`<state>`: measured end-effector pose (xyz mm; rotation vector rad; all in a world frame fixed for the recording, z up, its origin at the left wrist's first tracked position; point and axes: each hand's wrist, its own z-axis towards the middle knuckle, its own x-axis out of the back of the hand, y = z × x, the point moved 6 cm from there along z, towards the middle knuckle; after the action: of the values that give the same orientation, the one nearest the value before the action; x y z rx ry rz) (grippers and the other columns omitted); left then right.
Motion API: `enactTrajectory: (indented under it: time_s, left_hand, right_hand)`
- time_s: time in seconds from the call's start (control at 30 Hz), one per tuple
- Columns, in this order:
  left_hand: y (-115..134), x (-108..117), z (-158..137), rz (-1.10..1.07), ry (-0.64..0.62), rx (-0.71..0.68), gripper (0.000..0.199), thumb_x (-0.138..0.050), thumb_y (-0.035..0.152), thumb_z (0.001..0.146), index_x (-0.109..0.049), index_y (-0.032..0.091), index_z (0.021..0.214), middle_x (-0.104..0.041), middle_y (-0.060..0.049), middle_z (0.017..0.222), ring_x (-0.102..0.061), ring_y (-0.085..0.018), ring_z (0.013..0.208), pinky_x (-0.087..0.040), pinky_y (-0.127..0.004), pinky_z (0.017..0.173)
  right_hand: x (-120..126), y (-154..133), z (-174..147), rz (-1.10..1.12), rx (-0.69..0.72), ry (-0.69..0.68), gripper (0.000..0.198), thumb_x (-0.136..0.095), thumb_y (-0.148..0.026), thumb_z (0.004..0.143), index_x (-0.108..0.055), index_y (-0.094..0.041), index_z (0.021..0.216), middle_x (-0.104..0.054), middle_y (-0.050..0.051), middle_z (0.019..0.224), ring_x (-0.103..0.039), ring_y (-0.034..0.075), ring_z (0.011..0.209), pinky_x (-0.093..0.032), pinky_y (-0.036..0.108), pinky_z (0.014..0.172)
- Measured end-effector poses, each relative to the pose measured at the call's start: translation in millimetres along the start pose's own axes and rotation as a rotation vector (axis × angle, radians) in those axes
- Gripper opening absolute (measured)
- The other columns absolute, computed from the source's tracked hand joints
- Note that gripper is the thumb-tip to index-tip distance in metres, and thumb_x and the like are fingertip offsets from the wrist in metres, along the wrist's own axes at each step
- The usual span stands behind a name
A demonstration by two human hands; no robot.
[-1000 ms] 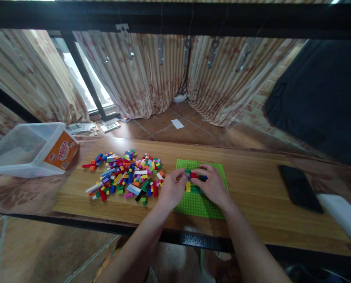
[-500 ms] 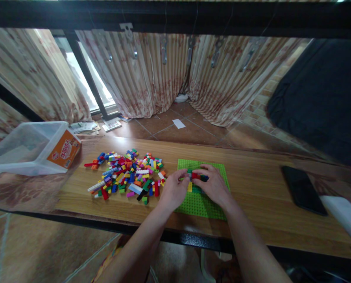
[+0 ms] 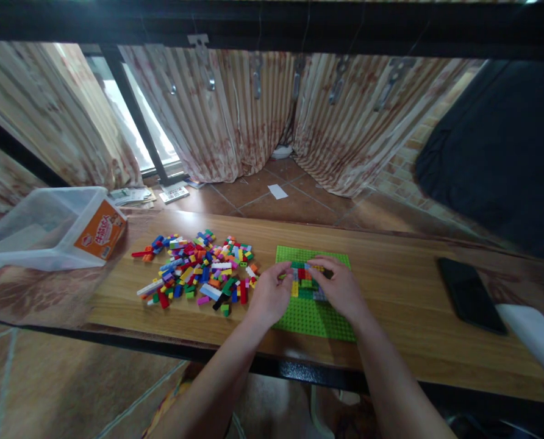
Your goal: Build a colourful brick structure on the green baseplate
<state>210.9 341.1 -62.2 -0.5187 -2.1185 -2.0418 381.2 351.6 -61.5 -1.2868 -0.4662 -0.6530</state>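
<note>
Resting over the green baseplate (image 3: 318,325), your two hands flank a low cluster of coloured bricks (image 3: 302,275), which sits toward the plate's far edge. Your left hand (image 3: 272,292) is at the plate's left edge, its fingers curled with thumb and forefinger close together; whether a brick is pinched there you can't tell from this view. Your right hand (image 3: 338,283) arches over the cluster's right side, thumb and forefinger apart at the bricks, though it can't be told whether they grip one. Having a hand on either side probably keeps the plate steady under pressure. The plate lies near the worktop's (image 3: 391,317) near edge, likely for easy reach, and the loose brick pile (image 3: 199,268) spreads to its left, probably so that you can pick pieces without stretching. A clear plastic bin (image 3: 38,265) lies on its side beyond the worktop's left end. Its orange label (image 3: 102,233) carries big white Chinese characters, the last two apparently 达人; the smaller print is unreadable. Toward the worktop's right end lies a dark phone (image 3: 471,296), with no brand visible on it.
</note>
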Motion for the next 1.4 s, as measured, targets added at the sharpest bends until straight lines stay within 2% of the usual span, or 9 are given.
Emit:
enactTrajectory:
  time_s: [0.1,0.2,0.4,0.67,0.9,1.07,1.27,1.4]
  left_hand:
    - [16.4,2.2,-8.1,0.352,0.032,-0.148,0.039,-0.042,0.011,0.089,-0.063,0.017,0.121,-0.067,-0.011,0.116,-0.063,-0.022,0.105,-0.049,-0.036,0.095]
    - [25.2,-4.1,-16.6,0.651,0.002,-0.270,0.045,-0.041,0.007,0.087,-0.059,0.019,0.126,-0.060,-0.012,0.126,-0.059,-0.023,0.109,-0.048,-0.038,0.096]
    - [23.4,-18.8,-23.5,0.913,-0.100,-0.312,0.050,-0.044,0.009,0.085,-0.052,0.015,0.134,-0.052,-0.017,0.136,-0.054,-0.027,0.115,-0.045,-0.040,0.100]
    - [22.8,-26.2,-23.8,1.008,-0.143,-0.279,0.048,-0.035,0.008,0.090,-0.049,0.013,0.136,-0.051,-0.018,0.138,-0.053,-0.028,0.115,-0.047,-0.041,0.094]
    - [26.8,-29.2,-21.7,1.072,-0.131,-0.277,0.041,-0.035,0.010,0.093,-0.053,0.012,0.130,-0.059,-0.016,0.122,-0.056,-0.028,0.105,-0.051,-0.040,0.082]
    - [30.0,-36.5,-18.7,1.099,-0.145,-0.279,0.036,-0.037,0.009,0.092,-0.059,0.009,0.121,-0.062,-0.016,0.110,-0.057,-0.028,0.102,-0.051,-0.040,0.080]
    - [30.5,-44.0,-19.7,1.132,-0.127,-0.305,0.037,-0.039,0.007,0.091,-0.057,0.000,0.122,-0.063,-0.020,0.106,-0.058,-0.028,0.100,-0.051,-0.039,0.080]
    - [28.2,-34.9,-20.6,1.075,-0.123,-0.335,0.038,-0.040,0.009,0.091,-0.056,0.006,0.125,-0.062,-0.016,0.111,-0.058,-0.027,0.102,-0.052,-0.039,0.082]
  right_hand:
    - [2.3,-1.0,-1.4,-0.029,0.022,0.038,0.025,-0.051,-0.026,0.086,-0.076,-0.023,0.089,-0.067,0.008,0.106,-0.060,0.023,0.103,-0.045,0.044,0.096]
    - [-0.6,-9.1,-6.4,-0.129,0.087,0.020,0.036,-0.044,-0.014,0.085,-0.077,-0.026,0.092,-0.066,0.008,0.111,-0.056,0.023,0.107,-0.044,0.044,0.098]
    - [-9.5,-18.1,-14.9,-0.266,0.153,-0.051,0.048,-0.039,-0.004,0.081,-0.076,-0.025,0.102,-0.064,0.008,0.115,-0.053,0.023,0.110,-0.044,0.042,0.100]
    - [-14.3,-16.1,-17.9,-0.268,0.144,-0.029,0.047,-0.040,-0.005,0.081,-0.077,-0.025,0.102,-0.065,0.009,0.115,-0.054,0.024,0.109,-0.044,0.044,0.100]
    - [-16.1,-17.2,-26.5,-0.318,0.104,-0.003,0.053,-0.041,0.000,0.073,-0.076,-0.026,0.103,-0.062,0.008,0.122,-0.051,0.026,0.116,-0.042,0.044,0.100]
    - [-17.4,-14.6,-31.7,-0.361,0.048,0.030,0.050,-0.045,-0.003,0.077,-0.075,-0.033,0.104,-0.062,0.006,0.126,-0.048,0.029,0.119,-0.039,0.048,0.099]
    - [-20.2,-16.6,-36.7,-0.387,0.046,0.067,0.041,-0.046,-0.012,0.085,-0.074,-0.034,0.106,-0.061,0.004,0.127,-0.048,0.028,0.120,-0.039,0.048,0.097]
    - [-19.1,-15.4,-37.0,-0.385,0.083,0.075,0.052,-0.042,-0.003,0.078,-0.074,-0.032,0.106,-0.062,0.005,0.126,-0.049,0.027,0.120,-0.041,0.046,0.098]
